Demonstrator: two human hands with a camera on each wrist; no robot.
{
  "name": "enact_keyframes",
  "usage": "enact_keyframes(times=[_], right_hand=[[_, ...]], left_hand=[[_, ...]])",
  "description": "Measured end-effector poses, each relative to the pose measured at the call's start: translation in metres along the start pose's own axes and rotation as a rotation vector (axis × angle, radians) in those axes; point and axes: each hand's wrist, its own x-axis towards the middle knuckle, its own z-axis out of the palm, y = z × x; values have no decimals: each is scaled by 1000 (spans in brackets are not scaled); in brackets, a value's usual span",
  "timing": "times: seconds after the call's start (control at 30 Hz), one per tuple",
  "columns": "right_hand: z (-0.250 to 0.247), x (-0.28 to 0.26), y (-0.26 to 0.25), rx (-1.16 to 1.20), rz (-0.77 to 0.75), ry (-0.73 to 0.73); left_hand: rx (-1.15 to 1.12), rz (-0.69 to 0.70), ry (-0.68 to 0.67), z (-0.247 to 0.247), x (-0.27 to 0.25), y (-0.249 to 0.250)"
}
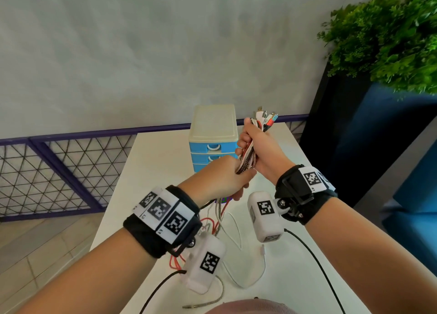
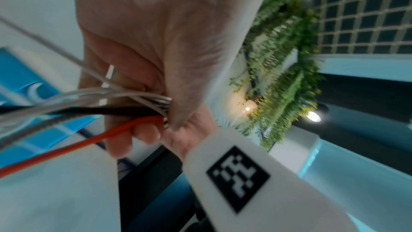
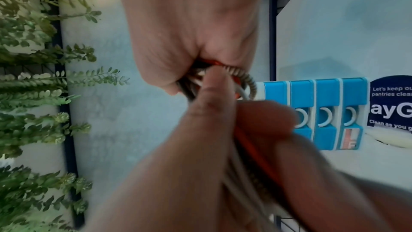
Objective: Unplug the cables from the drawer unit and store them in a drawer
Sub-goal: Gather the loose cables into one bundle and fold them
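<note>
Gripping one bundle of white, red, black and braided cables (image 1: 249, 153): right hand (image 1: 260, 146) above, left hand (image 1: 222, 179) below, before blue-drawered plastic drawer unit (image 1: 211, 136) near white tabletop's (image 1: 153, 157) far edge.

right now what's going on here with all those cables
A person is gathering a bundle of cables above a white table. The right hand grips the bundle near its plug ends, which stick up past the fingers. The left hand grips the same bundle lower down. The loose ends trail down onto the table. The small drawer unit stands behind the hands; its visible blue drawers look closed, so nothing is stored yet.
</note>
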Motion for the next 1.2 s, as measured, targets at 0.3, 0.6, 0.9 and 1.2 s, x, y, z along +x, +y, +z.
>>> enact_keyframes(times=[0.3, 0.6, 0.9, 1.2], right_hand=[[12, -5, -12, 381, 106, -96], [9, -6, -17, 319, 113, -59], [-4, -7, -40, 298, -12, 51], [-3, -4, -66, 347, -138, 111]], left_hand=[[-274, 88, 0, 34, -2, -44], [-360, 164, 24, 37, -3, -54], [-562, 57, -95, 34, -6, -84], [51, -12, -2, 23, 1, -127]])
